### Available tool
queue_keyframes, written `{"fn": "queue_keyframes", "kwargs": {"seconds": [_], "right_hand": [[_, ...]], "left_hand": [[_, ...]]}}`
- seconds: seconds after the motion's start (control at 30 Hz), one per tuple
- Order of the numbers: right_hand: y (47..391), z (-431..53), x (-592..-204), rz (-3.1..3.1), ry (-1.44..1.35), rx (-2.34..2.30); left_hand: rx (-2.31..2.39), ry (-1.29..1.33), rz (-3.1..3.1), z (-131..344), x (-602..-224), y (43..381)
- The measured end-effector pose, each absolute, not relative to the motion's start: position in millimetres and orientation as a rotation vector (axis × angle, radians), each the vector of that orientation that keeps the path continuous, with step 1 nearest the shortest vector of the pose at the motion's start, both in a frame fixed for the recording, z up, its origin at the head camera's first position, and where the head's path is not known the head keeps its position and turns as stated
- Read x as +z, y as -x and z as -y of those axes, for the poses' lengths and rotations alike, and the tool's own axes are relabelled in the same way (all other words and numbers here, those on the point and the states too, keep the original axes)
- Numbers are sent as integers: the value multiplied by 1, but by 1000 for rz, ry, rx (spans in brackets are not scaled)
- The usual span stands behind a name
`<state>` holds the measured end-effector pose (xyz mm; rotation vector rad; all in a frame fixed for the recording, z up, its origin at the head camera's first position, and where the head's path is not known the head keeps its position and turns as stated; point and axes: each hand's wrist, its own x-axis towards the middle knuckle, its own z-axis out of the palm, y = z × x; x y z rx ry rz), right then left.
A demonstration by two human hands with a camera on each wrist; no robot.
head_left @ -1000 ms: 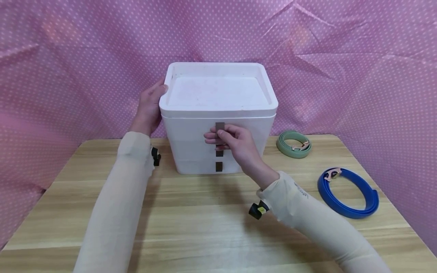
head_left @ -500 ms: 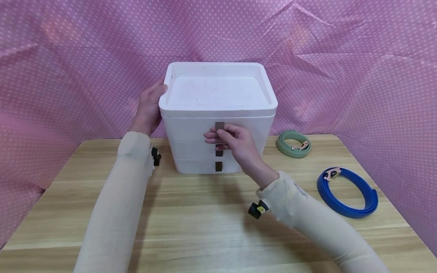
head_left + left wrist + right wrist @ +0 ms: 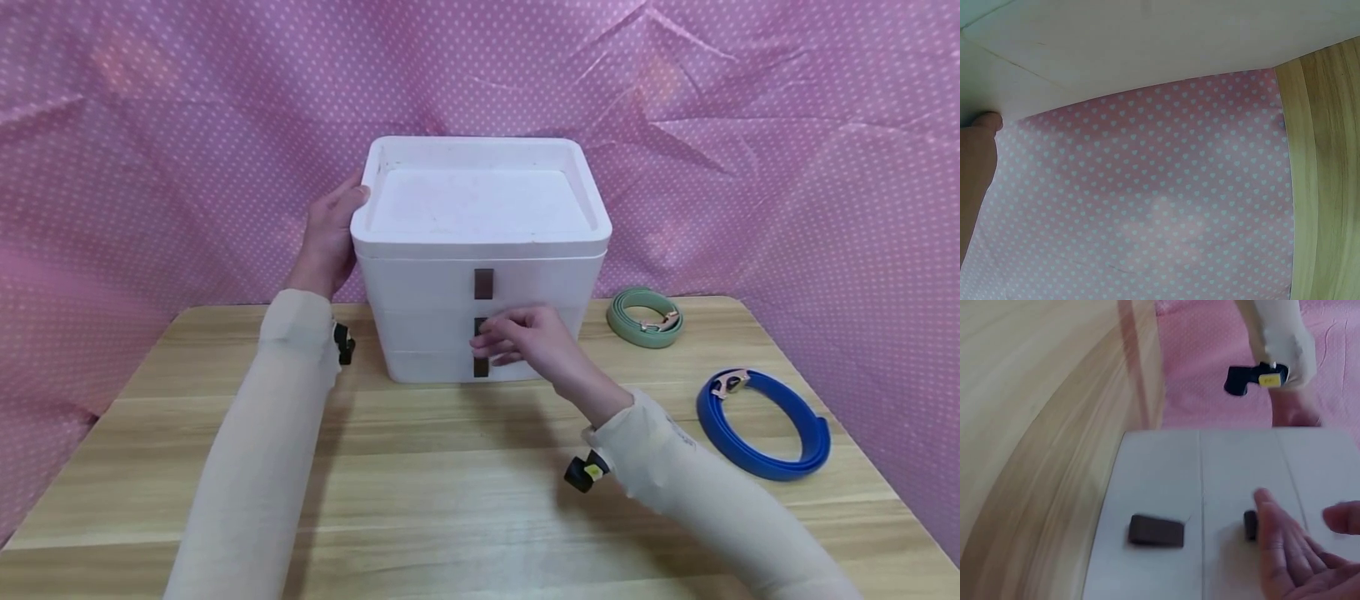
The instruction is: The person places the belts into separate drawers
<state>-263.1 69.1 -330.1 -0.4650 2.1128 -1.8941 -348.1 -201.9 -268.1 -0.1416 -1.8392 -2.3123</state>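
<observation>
A white three-drawer storage box (image 3: 420,287) stands at the back of the table in the head view. Down its front run three brown pull tabs: the top tab (image 3: 483,283), the middle tab (image 3: 479,322) and the bottom tab (image 3: 481,368). My left hand (image 3: 328,233) holds the box's left side, thumb over the top rim, other fingers largely hidden. My right hand (image 3: 534,340) is in front of the middle drawer, partly covering its tab. In the right wrist view, the fingers (image 3: 1285,547) are beside that tab, with the thumb (image 3: 1344,519) spread apart.
A coiled green belt (image 3: 621,321) lies on the wooden table (image 3: 450,500) right of the box. Closer to me at the right is a coiled blue belt (image 3: 765,460). A pink dotted cloth (image 3: 225,125) hangs behind the table and along its sides.
My right hand has let go of the top tab and moved down to the middle drawer. The left hand and the box look unmoved; all drawers stay closed.
</observation>
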Motion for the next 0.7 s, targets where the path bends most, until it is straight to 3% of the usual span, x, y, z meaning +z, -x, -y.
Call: {"fn": "queue_keyframes", "kwargs": {"seconds": [0.27, 0.7], "right_hand": [[267, -81, -343, -2108, 334, -1740], [269, -76, -363, -1955, 476, -1879]], "left_hand": [[-2311, 110, 1877, 203, -269, 347], [-2349, 116, 1838, 203, -267, 346]]}}
